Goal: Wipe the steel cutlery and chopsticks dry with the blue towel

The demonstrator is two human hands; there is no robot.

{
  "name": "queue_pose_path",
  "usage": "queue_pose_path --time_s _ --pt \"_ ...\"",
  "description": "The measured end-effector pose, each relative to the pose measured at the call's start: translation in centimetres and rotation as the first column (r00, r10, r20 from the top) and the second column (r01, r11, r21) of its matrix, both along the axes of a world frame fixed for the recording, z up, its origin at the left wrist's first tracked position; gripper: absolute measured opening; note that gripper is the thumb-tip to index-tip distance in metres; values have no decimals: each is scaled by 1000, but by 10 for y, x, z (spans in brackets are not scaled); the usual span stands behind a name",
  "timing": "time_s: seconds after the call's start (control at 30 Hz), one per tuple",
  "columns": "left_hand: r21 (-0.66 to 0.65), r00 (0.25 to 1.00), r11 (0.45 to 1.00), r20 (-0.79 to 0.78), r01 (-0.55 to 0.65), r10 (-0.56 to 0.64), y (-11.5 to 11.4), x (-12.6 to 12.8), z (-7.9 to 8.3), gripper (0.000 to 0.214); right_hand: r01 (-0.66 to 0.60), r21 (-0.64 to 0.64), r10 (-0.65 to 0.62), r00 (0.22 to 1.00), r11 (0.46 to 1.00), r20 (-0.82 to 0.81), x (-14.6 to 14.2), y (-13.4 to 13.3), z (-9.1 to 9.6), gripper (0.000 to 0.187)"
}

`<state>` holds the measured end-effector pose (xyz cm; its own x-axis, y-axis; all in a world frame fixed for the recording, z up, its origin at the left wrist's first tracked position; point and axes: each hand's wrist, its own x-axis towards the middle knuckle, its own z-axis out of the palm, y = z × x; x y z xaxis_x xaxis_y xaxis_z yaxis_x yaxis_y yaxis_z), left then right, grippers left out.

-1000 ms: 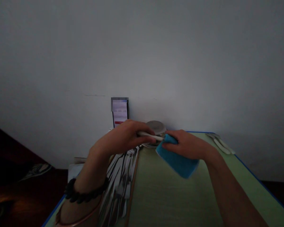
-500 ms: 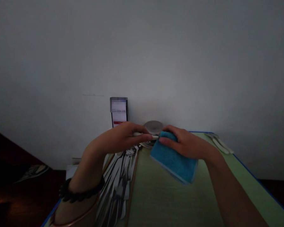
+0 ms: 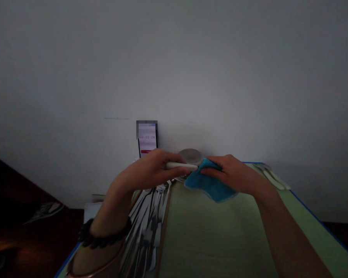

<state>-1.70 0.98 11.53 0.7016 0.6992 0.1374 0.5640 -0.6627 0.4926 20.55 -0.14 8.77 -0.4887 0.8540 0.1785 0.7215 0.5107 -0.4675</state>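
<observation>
Between thumb and fingers, my left hand [image 3: 150,168] grips the white handle [image 3: 181,166] of a piece of cutlery, held level above the table. My right hand [image 3: 233,173] is closed on a blue cloth [image 3: 211,187], pinched around the cutlery's other end. That end is hidden by the cloth, so its kind cannot be told. Below my left hand, a wooden-edged tray [image 3: 163,231] holds many pieces of metal cutlery [image 3: 143,227]. Two white-handled pieces of cutlery [image 3: 275,179], apparently forks, lie side by side at the far right table edge.
A phone [image 3: 147,141] with a timer leans against the wall [image 3: 220,77]. Behind my hands stands a round metal dish [image 3: 190,155], partly covered. The pale green table [image 3: 214,239] has blue edging. A person's shoe [image 3: 50,208] shows on the floor at left.
The blue cloth has bunched up and its lower edge has lifted. My right hand has shifted slightly right, and more of the white handle shows. The whole view has moved a little.
</observation>
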Motion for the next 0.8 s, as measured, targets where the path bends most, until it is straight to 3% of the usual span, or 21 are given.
queue_pose_path --time_s 0.2,0.4,0.47,0.8 --pt "-35 1000 999 21 4 -3 4 -9 -6 36 -53 -67 50 998 996 -43 8 0 0 29" --pt "3 994 994 29 -106 106 9 -26 -13 34 117 -45 -119 992 992 -39 25 0 -2 34" --pt "2 994 994 31 -109 109 9 -27 -13 33 123 -58 -127 990 991 -65 25 -1 -2 36" --pt "-53 993 994 -78 -92 87 7 -24 -10 33 16 -326 -50 994 945 -96 24 -3 -5 47"
